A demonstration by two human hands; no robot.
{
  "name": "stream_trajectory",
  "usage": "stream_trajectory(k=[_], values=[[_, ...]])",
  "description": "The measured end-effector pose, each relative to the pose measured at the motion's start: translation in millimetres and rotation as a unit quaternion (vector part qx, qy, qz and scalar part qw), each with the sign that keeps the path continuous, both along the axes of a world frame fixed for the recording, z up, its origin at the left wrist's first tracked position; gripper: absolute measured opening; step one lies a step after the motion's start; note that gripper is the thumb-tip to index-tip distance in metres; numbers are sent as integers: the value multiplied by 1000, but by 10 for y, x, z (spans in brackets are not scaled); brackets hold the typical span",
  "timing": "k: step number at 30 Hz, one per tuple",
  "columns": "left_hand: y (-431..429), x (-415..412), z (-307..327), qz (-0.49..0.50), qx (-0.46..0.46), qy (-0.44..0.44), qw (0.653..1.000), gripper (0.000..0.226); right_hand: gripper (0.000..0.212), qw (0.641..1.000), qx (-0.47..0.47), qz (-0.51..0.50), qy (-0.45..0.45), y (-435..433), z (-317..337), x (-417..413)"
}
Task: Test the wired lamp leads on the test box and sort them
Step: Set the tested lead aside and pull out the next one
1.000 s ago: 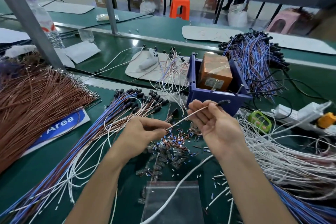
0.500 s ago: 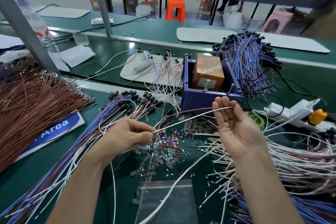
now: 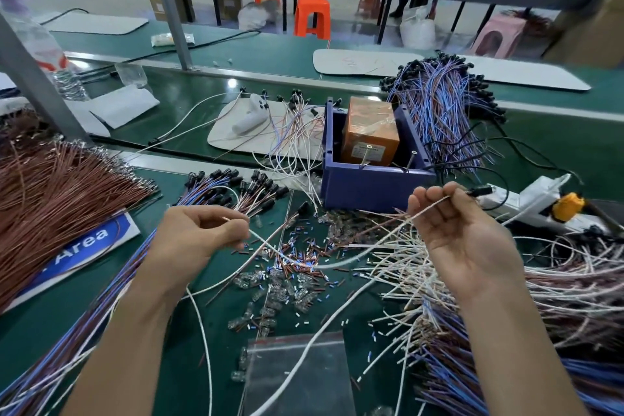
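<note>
A white wired lamp lead (image 3: 337,263) sags between my two hands. My left hand (image 3: 199,236) pinches its bare end between thumb and fingertips. My right hand (image 3: 459,236), palm up, holds the other end in curled fingers, the black lamp cap (image 3: 481,191) poking out to the right. Behind them stands the test box, an orange block (image 3: 369,132) with two metal pins inside a dark blue bin (image 3: 368,186). A fan of blue and brown leads with black caps (image 3: 233,189) lies at left. Loose white leads (image 3: 574,280) are heaped at right.
Brown wires (image 3: 60,179) are piled far left over a blue "Area" sign (image 3: 84,243). Another bundle of capped leads (image 3: 442,111) lies behind the bin. Small glass lamps and cut sleeve bits (image 3: 287,273) litter the middle, a clear zip bag (image 3: 300,378) nearest me, a white power strip (image 3: 537,203) at right.
My hands have drawn apart, and the lead now sags in a curve between them. My right hand's fingers have curled round its capped end.
</note>
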State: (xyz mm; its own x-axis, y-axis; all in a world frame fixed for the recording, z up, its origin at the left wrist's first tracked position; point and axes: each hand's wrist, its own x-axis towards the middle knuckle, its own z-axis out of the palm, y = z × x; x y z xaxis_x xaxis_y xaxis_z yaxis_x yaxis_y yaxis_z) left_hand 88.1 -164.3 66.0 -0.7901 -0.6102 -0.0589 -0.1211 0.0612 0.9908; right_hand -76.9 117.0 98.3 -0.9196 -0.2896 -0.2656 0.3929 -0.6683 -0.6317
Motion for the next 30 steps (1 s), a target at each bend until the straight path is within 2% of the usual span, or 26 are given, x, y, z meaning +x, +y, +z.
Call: stream_trajectory(k=[3,5,6,8,10,12,15,17,18,20,22,24,26,30], values=[[294,-75,93,-75,44,48,995,7,22,999,-25,38,-14,-79,77,69],[496,-162,109,-128,77,73,986,10,16,995,-49,79,-29,-149,117,140],[582,-220,98,-147,82,79,983,13,14,993,-35,105,-26,-179,129,180],[715,-329,78,-163,83,84,979,20,13,984,66,163,8,-236,129,256],[811,-414,78,-172,96,88,976,19,12,947,221,217,81,-303,119,339],[865,-474,81,-180,109,98,973,23,9,889,348,246,166,-373,106,414],[901,-519,92,-169,116,106,973,22,11,824,435,267,248,-441,63,454],[906,-525,95,-135,126,110,977,24,19,809,446,279,261,-458,49,466],[911,-525,86,-111,128,114,979,24,19,820,436,270,252,-467,44,470],[925,-531,47,-45,133,120,983,20,19,868,399,214,205,-487,32,457],[961,-526,-2,14,130,118,984,21,22,926,325,142,131,-499,39,425],[1014,-485,-23,22,105,120,987,19,23,964,248,61,73,-495,51,367],[1057,-421,-19,-16,66,122,990,13,24,982,188,-1,32,-474,53,289],[1085,-344,-18,-56,-14,100,993,17,24,993,91,-62,-42,-387,21,154]])
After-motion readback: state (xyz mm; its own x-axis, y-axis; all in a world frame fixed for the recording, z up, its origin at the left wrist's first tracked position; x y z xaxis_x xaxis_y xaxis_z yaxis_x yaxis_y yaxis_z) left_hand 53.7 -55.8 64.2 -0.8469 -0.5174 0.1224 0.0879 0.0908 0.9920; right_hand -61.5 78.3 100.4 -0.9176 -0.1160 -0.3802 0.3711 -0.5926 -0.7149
